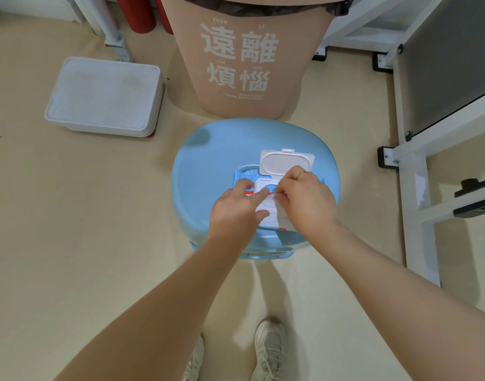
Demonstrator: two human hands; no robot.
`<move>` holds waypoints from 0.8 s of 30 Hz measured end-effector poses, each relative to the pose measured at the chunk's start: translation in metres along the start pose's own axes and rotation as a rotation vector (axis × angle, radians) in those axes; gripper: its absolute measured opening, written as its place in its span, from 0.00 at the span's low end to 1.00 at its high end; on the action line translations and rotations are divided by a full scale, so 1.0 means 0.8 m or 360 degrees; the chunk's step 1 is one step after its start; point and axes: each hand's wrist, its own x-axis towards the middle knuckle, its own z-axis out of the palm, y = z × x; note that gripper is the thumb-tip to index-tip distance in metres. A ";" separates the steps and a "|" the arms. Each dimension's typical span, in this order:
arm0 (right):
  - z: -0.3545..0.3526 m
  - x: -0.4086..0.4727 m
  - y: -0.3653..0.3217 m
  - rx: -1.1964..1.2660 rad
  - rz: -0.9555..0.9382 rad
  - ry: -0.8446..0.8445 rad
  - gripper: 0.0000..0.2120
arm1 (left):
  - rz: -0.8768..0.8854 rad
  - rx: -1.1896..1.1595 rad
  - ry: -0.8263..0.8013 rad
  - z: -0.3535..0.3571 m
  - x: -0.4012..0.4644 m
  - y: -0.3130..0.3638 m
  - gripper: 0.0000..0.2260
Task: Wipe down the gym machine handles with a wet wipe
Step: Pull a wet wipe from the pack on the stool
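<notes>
While the left hand (237, 203) presses the wipes pack (242, 178) steady, the right hand (304, 199) beside it pinches a wet wipe (282, 220), likely to draw it free

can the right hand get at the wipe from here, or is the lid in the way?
Probably yes: the lid is flipped back, clear of the opening, and the right hand already pinches the wipe; the left hand presses the pack.
</notes>
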 end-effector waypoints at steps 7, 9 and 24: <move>-0.005 -0.003 0.015 0.1041 0.0187 -0.0047 0.09 | -0.0166 -0.0027 -0.0178 -0.012 -0.002 -0.001 0.20; -0.025 -0.011 0.026 0.1938 0.0394 -0.0144 0.11 | -0.0181 -0.0048 -0.0227 -0.014 -0.001 -0.004 0.19; -0.077 -0.037 0.061 0.3075 0.0986 -0.0047 0.08 | 0.0045 0.0164 -0.0194 -0.049 0.042 0.034 0.44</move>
